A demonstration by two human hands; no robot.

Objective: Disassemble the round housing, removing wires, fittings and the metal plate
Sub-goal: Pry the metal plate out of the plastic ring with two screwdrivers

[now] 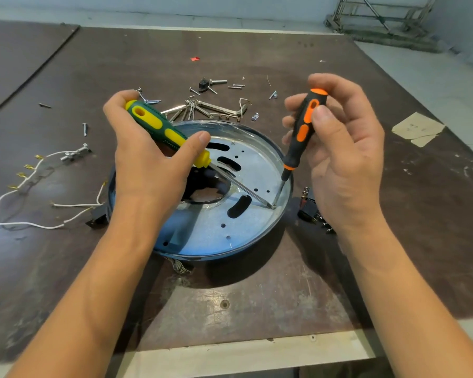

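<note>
left hand (150,159) gripping green screwdriver (164,130), right hand (342,156) gripping orange screwdriver (302,126)

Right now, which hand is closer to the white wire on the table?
Left. The left hand, gripping the green-yellow screwdriver, is over the round housing's left side, beside the white wire; the right hand, gripping the orange-black screwdriver, is at its right edge.

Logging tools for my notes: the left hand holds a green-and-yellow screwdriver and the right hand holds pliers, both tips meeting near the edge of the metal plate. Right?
Not pliers: the head view shows the right hand holding an orange-and-black screwdriver. The left hand holds the green-and-yellow screwdriver, tips meeting near the edge of the metal plate.
</note>
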